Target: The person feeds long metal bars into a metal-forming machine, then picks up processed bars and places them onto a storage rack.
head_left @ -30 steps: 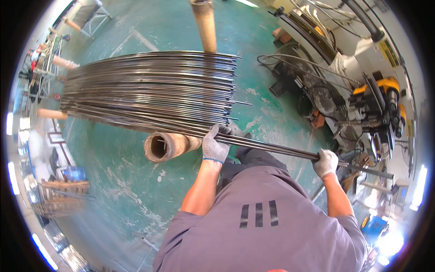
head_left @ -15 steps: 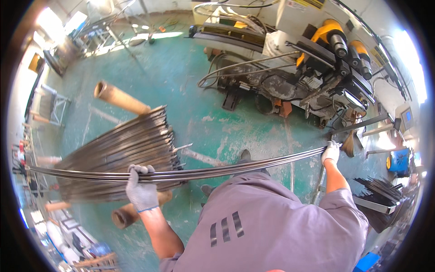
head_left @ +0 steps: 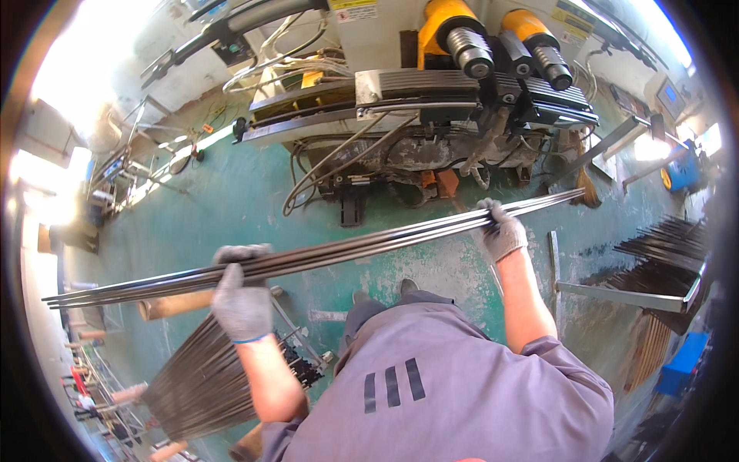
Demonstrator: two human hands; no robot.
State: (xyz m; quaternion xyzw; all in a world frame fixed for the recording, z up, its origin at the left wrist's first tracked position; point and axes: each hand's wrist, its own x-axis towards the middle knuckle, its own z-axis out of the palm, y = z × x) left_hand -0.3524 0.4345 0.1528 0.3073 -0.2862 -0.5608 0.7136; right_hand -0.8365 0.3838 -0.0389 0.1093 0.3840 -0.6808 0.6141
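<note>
A small bundle of long, thin metal rods (head_left: 369, 245) stretches in front of me, its right end higher in view than its left. My left hand (head_left: 242, 302), in a grey knit glove, is closed around the bundle left of its middle. Further right, my gloved right hand (head_left: 504, 232) grips the same rods, with their ends sticking out past it. Below the bundle at the left lies a large pile of similar rods (head_left: 204, 381), partly covered by my left forearm.
Ahead stands a machine with a long metal bed (head_left: 308, 123) and two yellow cylinders (head_left: 460, 35). Hoses (head_left: 331, 165) hang from its front. A broom (head_left: 589, 181) is beyond the rods' right end. A metal frame (head_left: 623, 295) with dark rods (head_left: 666, 246) stands at the right.
The bundle has been carried up and away from over the pile, towards the machine. My right hand has slid or moved inward along the rods. My view has turned right.
</note>
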